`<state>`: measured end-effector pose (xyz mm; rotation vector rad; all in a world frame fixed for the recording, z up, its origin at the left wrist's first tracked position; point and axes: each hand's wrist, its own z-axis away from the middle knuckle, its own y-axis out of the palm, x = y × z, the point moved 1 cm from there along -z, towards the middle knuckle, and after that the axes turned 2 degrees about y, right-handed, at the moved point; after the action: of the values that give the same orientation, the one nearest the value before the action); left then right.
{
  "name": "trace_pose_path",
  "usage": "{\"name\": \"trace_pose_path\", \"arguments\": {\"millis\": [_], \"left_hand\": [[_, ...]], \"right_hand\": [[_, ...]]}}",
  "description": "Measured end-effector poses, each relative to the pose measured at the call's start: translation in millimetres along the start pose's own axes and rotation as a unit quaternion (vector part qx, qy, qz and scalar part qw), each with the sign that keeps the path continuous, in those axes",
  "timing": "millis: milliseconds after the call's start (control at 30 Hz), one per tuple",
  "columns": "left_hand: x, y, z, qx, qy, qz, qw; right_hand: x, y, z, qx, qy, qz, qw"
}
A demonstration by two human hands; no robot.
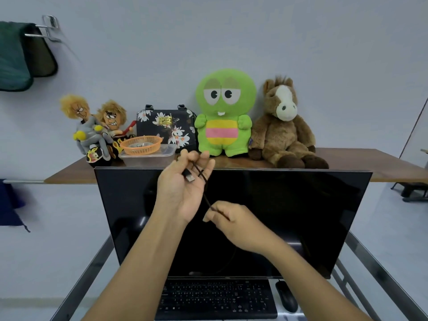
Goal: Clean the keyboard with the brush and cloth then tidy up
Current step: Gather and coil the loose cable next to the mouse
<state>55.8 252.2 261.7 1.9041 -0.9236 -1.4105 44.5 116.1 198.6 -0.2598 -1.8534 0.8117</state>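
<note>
A black keyboard (216, 297) lies at the bottom of the view, below a dark monitor (278, 216). My left hand (183, 184) is raised in front of the monitor's top edge, palm toward me, with a black cable's USB plug (188, 176) lying on its fingers, which curl loosely round the cable. The black cable (205, 194) runs down to my right hand (234, 222), which pinches it lower down in front of the screen. No brush or cloth shows near the hands.
A black mouse (286, 298) sits right of the keyboard. On the wooden shelf (370, 165) behind the monitor stand plush toys, a floral bag (165, 126) and an orange basket (141, 144) on a clear tub. Dark cloths (16, 59) hang on a wall rack at upper left.
</note>
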Motion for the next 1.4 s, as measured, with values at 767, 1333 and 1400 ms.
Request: {"name": "trace_pose_path", "arguments": {"millis": [767,1333,1400], "left_hand": [[65,-20,35,-0.121,-0.044,-0.069,0.989],[238,-61,55,-0.19,-0.214,-0.212,0.934],[264,-68,58,-0.235,-0.247,-0.19,0.921]], "right_hand": [[-7,13,8,-0.176,0.142,-0.332,0.916],[-161,14,91,-0.222,0.249,0.048,0.941],[-180,19,107,-0.196,0.279,0.077,0.937]]}}
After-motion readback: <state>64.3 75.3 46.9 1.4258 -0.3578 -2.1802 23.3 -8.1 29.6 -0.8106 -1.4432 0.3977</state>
